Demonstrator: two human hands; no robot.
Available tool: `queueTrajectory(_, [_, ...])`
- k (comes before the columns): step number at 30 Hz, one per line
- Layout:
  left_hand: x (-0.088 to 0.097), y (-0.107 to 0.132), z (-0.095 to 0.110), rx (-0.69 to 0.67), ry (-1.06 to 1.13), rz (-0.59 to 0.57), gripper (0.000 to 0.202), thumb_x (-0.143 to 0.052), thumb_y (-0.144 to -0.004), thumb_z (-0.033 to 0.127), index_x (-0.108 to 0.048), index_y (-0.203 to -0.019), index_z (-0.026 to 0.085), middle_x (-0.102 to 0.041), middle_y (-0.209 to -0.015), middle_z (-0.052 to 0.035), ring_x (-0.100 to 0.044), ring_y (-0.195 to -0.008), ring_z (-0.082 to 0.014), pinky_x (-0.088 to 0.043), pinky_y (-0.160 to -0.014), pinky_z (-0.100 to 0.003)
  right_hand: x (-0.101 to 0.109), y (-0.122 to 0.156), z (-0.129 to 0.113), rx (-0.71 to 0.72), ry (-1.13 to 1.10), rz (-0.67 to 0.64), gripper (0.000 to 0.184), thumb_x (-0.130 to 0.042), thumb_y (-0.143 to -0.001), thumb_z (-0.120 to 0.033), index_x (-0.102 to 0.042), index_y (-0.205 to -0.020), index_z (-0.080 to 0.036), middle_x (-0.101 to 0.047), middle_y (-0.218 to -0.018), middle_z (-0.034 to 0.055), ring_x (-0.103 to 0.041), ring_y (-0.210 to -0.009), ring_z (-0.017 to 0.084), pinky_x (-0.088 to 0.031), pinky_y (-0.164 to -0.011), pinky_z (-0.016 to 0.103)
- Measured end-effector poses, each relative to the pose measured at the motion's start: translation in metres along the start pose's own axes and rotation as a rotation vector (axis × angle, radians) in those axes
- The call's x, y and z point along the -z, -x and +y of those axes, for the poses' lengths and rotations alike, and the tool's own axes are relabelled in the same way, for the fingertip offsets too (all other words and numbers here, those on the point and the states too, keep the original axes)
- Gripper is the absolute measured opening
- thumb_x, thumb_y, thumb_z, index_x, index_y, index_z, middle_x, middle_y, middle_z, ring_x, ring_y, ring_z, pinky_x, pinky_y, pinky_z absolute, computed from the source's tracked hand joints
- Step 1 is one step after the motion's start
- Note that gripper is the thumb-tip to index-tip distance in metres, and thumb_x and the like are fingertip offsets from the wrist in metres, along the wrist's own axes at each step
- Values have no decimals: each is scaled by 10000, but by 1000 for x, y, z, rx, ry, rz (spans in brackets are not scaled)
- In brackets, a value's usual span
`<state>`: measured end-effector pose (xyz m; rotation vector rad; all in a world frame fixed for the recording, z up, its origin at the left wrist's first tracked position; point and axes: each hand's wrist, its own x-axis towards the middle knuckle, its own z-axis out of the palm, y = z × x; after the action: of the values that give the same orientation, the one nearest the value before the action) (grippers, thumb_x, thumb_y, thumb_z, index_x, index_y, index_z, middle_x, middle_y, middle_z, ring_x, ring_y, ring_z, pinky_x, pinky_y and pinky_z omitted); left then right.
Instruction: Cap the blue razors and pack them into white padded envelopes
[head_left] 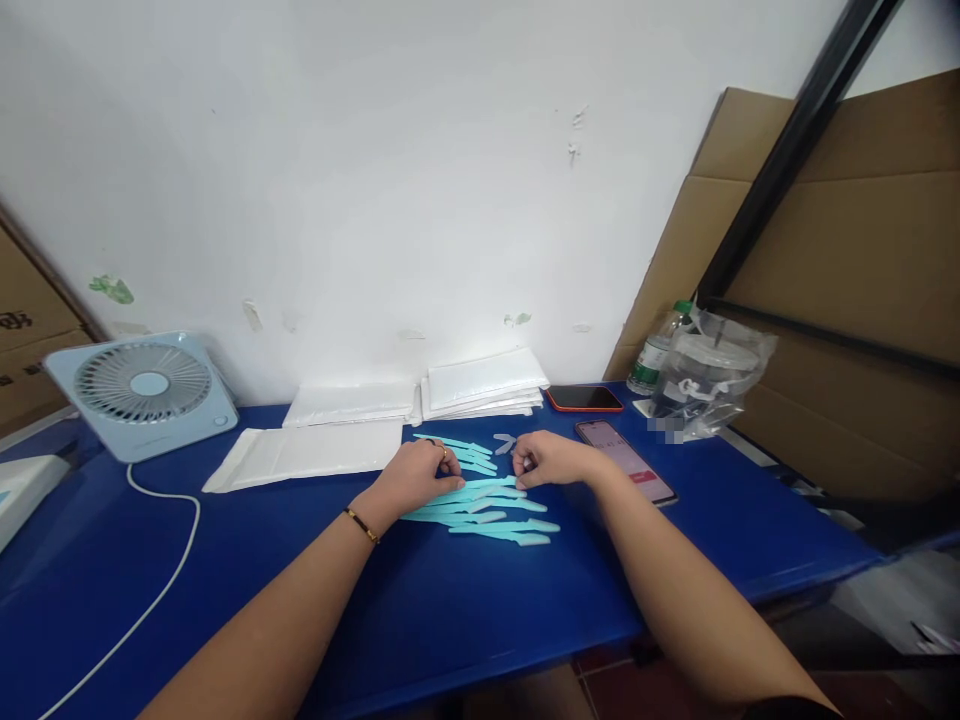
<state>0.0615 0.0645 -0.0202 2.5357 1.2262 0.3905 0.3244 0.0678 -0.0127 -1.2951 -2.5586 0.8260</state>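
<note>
Seeing left hand (416,475) at centre of frame, palm down, with curled fingers and with thumb close to the fingertips, right over the loose turquoise sticks (504,527); mostly closed, can't tell if gripping one

Seeing right hand (551,458) just right of centre, with bent fingers and little or no gap to the thumb, down at the right end of one stick; looks like contact, can't confirm a pinch

Sticks in a rough spread at centre of frame: a few just beyond the left hand, more between and below both hands, lying mostly crosswise on the blue tabletop (450,610)

Also see small clear slips (504,441) just left of the right hand

On left wrist, a dark bracelet (362,525)

Left of centre, one flat white packet (315,455) near the left hand; behind, along the wall (450,180), a stack of white packets (484,385)

At left of frame, a pale blue fan (135,390) with white cable (184,560) running to lower left

Right of centre, a lit phone (630,465) beside the right forearm, and farther back an orange-edged phone (585,398); then a green-capped bottle (651,365) next to a clear bag (709,370)
</note>
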Motion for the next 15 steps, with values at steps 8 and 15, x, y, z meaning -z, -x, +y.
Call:
queueTrajectory(8, [9,1,-14,112,-139,1,163,-546,-757,310,-653,-670,222,-669,-755,6,-578,-719,-153,-365,-643,-246,0,-6,0,-69,-54,115,180,-682,-687,-335,-660,-721,-160,-637,-738,28,-569,-681,150,-388,-593,235])
queueTrajectory(15, [19,7,-14,149,-34,17,220,-616,-687,429,-649,-795,240,-655,-798,21,-575,-727,-150,-359,-603,-231,-1,-2,-5,-74,-58,242,239,-696,-667,-375,-664,-783,-169,-616,-822,32,-561,-714,144,-405,-612,231])
